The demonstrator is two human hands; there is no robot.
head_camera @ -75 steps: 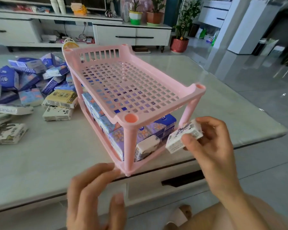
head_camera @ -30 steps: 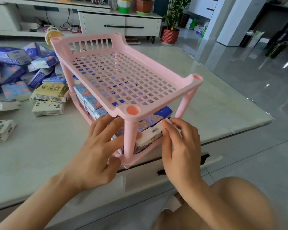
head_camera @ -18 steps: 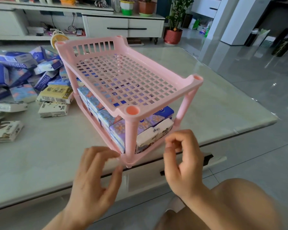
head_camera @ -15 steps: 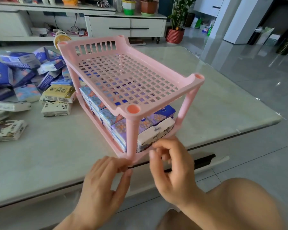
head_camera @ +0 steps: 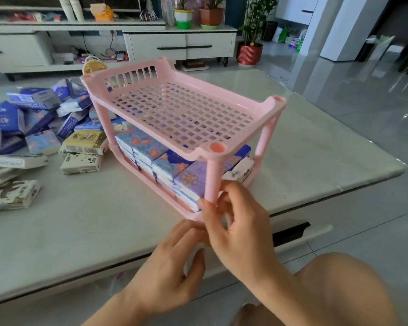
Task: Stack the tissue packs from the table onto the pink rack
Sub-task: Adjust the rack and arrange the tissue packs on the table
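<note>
one rack (head_camera: 245, 100): near the table's (head_camera: 104, 227) front edge
right hand (head_camera: 240, 229): pinches its near post (head_camera: 212, 180)
left hand (head_camera: 172, 269): fingertips (head_camera: 186, 225) touch its bottom corner
tissue packs (head_camera: 149, 147): fill its lower shelf (head_camera: 151, 187); others (head_camera: 40, 118) heaped leftward

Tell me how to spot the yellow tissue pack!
Find the pale stone table, then the pink plastic two-tier rack on it. Just left of the rack lies a flat rectangular tissue pack: the only yellow one among blue and white packs.
</note>
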